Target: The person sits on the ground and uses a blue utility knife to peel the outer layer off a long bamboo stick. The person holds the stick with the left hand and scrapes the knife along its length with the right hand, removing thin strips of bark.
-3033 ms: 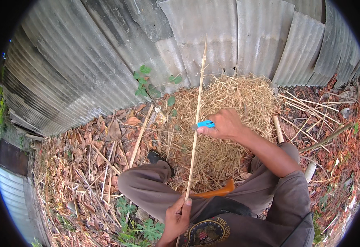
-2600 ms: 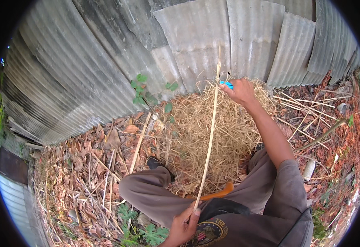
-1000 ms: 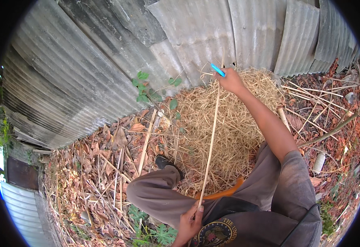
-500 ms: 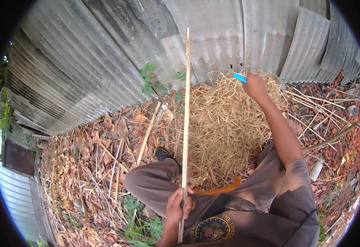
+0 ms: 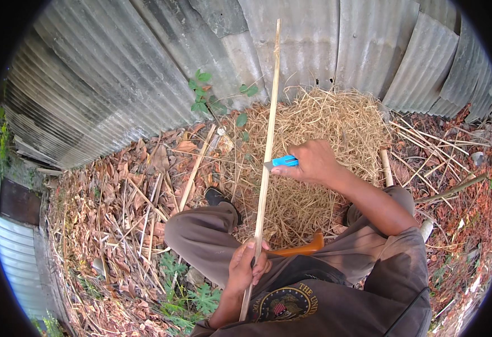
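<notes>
My left hand (image 5: 248, 265) is closed round the lower part of a long, pale wooden strip (image 5: 269, 132), holding it near my body with its tip pointing up toward the metal sheets. Farther up, my right hand (image 5: 316, 162) grips a blue utility knife (image 5: 286, 161). The knife's blade meets the strip's right edge around the middle of its length. Beneath both hands lies a broad heap of thin, curly wood shavings (image 5: 336, 121), between my bent legs. An orange curved object (image 5: 302, 247) rests by my lap, partly hidden by my clothing.
A corrugated metal fence (image 5: 296, 50) stands right behind the shavings. Dry leaves (image 5: 111, 208) and loose sticks cover the ground at left, with a green seedling (image 5: 201, 95) by the fence. More thin strips (image 5: 431, 151) lie scattered at right, near a branch (image 5: 454, 188).
My right hand has come down and left with the knife, from above the heap to the strip's edge. The strip has tilted slightly right; my left hand still holds it.
</notes>
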Demonstrator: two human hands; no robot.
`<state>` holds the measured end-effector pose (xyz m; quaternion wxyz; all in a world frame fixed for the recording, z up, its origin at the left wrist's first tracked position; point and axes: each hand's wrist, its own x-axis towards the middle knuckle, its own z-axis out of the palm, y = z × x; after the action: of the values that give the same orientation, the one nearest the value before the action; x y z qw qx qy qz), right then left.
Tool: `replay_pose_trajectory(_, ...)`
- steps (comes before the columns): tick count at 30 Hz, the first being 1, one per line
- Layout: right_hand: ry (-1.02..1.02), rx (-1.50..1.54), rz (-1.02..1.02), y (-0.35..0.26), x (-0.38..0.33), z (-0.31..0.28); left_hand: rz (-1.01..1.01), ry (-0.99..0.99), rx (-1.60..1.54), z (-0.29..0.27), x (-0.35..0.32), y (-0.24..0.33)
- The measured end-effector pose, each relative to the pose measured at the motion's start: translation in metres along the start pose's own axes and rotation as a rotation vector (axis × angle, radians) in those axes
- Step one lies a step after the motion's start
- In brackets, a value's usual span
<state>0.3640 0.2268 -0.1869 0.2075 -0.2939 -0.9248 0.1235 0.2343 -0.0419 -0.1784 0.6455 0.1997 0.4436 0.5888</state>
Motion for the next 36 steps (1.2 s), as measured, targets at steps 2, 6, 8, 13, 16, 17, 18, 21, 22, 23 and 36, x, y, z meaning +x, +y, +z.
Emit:
replay_pose_trajectory(2, 0.104, -0.028, 0.009, 0.016, 0.007, 0.002, -0.044, -0.004, 0.004, 0.007, -0.002, 0.001)
replay_pose_trajectory(6, 0.149, -0.017, 0.071, 0.028, 0.015, 0.004, -0.088, -0.019, -0.086, 0.011, 0.001, 0.005)
replay_pose_trajectory(8, 0.096, 0.012, 0.093, 0.019, 0.016, 0.002, -0.110, -0.032, -0.144, 0.009, -0.001, 0.008)
replay_pose_trajectory(13, 0.031, -0.046, 0.057, 0.006, 0.012, -0.010, -0.128, -0.052, -0.142, 0.010, -0.009, 0.010)
replay_pose_trajectory(16, 0.196, -0.116, 0.065, 0.042, 0.025, -0.016, -0.154, -0.120, -0.164, 0.011, -0.015, 0.007)
replay_pose_trajectory(17, 0.197, -0.109, 0.076, 0.052, 0.027, -0.018, -0.162, -0.140, -0.167, 0.013, -0.013, 0.008)
replay_pose_trajectory(18, 0.197, -0.101, 0.086, 0.061, 0.028, -0.019, -0.170, -0.160, -0.171, 0.015, -0.012, 0.008)
replay_pose_trajectory(21, 0.259, -0.029, 0.260, 0.087, 0.042, -0.023, -0.226, -0.134, -0.156, 0.018, -0.015, 0.007)
replay_pose_trajectory(22, 0.259, -0.054, 0.318, 0.097, 0.044, -0.029, -0.233, -0.155, -0.146, 0.018, -0.018, 0.005)
replay_pose_trajectory(23, 0.256, -0.079, 0.372, 0.107, 0.046, -0.034, -0.236, -0.173, -0.139, 0.018, -0.021, 0.002)
replay_pose_trajectory(36, 0.185, -0.537, 0.711, 0.198, 0.022, -0.062, 0.198, 0.073, 1.689, -0.009, -0.062, -0.016)
